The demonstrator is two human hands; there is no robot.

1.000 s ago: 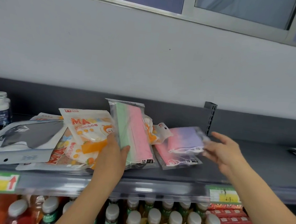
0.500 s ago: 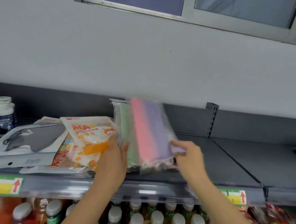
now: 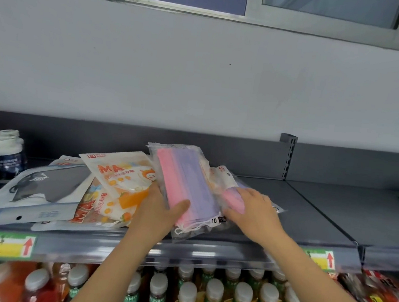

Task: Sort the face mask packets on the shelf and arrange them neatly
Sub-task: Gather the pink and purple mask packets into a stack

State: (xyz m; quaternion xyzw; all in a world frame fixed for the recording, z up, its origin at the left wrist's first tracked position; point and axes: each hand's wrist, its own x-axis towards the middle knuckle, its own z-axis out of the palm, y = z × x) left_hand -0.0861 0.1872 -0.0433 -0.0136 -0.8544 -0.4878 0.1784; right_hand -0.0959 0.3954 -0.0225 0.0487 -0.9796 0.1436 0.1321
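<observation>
A clear packet of pink and purple masks (image 3: 189,186) stands tilted in the middle of the grey shelf (image 3: 310,211). My left hand (image 3: 162,211) grips its lower left edge, thumb across the front. Just right of it lies another pink and purple packet (image 3: 232,196), and my right hand (image 3: 256,211) rests on top of it with fingers curved over it. White and orange mask packets (image 3: 119,177) lie overlapping to the left, and a grey packet (image 3: 49,184) showing a dark mask lies further left.
Dark bottles with white caps (image 3: 8,155) stand at the shelf's far left. A slotted upright post (image 3: 287,157) divides the shelf. Rows of capped drink bottles (image 3: 215,297) fill the level below, with red packages (image 3: 384,300) at lower right. Price labels (image 3: 2,244) line the shelf edge.
The pink and purple packet that my right hand carried leftward now stands in front of the green and pink one in my left hand. My right hand has moved right onto another packet.
</observation>
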